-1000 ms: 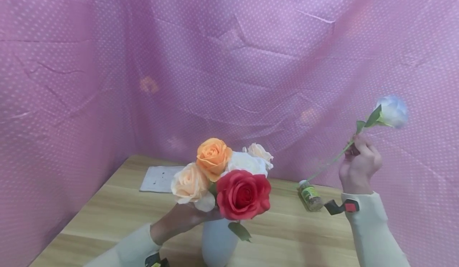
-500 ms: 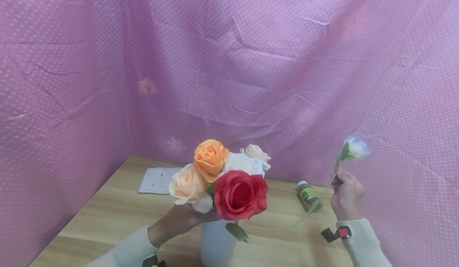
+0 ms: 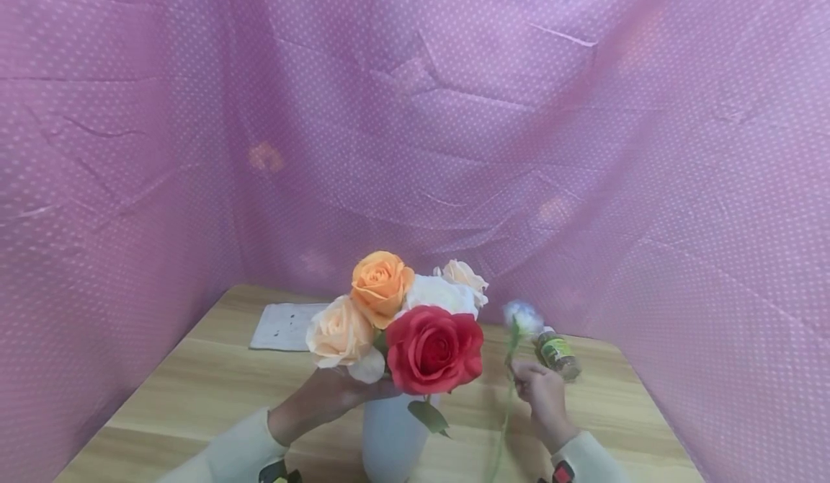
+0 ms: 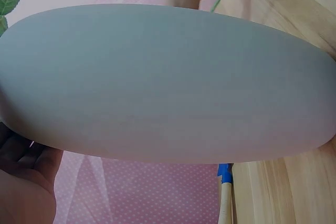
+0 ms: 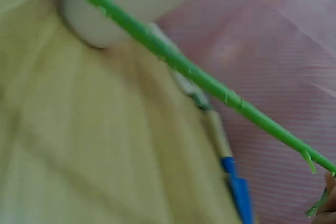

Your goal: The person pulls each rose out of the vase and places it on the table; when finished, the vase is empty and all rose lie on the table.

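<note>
A pale grey-white vase (image 3: 392,436) stands on the table holding several artificial flowers: an orange rose (image 3: 381,285), a peach rose (image 3: 340,331), a red rose (image 3: 436,349) and whitish blooms (image 3: 441,294). My left hand (image 3: 327,400) grips the vase near its top, just under the blooms, which hide the fingertips. In the left wrist view the vase's smooth side spans the frame. To the right of the bouquet, my right hand (image 3: 541,396) pinches a pale blue and white flower (image 3: 522,317) below its head. Its long green stem (image 5: 194,72) hangs down, crossing the right wrist view.
A small jar (image 3: 558,353) with a green label lies on its side behind my right hand. A white cloth-like pad (image 3: 285,326) lies at the back left of the wooden table (image 3: 194,396). Pink dotted fabric (image 3: 415,144) hangs around the table.
My right hand has come left and down with the blue and white flower, from the far right to close beside the bouquet. The stem now hangs nearly upright. My left hand stays on the vase.
</note>
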Motion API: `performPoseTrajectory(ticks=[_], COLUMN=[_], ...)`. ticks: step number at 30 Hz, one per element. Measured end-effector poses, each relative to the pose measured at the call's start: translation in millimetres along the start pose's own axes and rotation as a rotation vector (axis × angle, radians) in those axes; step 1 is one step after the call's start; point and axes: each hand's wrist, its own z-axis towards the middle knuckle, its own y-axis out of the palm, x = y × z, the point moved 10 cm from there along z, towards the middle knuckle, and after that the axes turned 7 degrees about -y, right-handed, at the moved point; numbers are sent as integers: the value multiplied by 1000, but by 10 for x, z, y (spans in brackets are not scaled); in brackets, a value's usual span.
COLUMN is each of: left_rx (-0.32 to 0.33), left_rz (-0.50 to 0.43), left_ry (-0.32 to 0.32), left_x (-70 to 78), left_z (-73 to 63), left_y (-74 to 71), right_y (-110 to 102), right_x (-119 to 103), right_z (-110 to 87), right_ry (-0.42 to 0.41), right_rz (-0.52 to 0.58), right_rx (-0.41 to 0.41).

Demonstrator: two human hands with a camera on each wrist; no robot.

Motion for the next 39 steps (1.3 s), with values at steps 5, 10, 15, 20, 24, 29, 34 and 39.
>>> performPoseTrajectory(ticks=[5, 10, 15, 20, 24, 29, 34, 39], left_rx=[-6, -16, -11, -9, -36, -66, -29, -22], left_rz=[-15, -13, 12, 20, -8, -40, 2, 17], left_ry=[-34, -9, 7, 13, 15, 12, 22, 13], left_x=[-39, -9, 11, 18, 5, -1, 28, 15], left_z=[-9, -6, -5, -16, -24, -33, -68, -90], left_y=[2, 4, -11, -16, 18, 53, 31, 43], right_y=[250, 473, 703, 856, 917, 943, 959, 956], right_x=[211, 311, 373, 429, 480, 586, 645, 649], right_z=[-157, -288, -377, -408, -444, -475, -452, -441], right_ry=[9, -33, -50, -69, -89, -54, -39, -52], right_rz=[-109, -229, -328, -321, -360, -363, -360, -397], right_rx=[-62, -154, -280, -361, -409, -443, -456, -460])
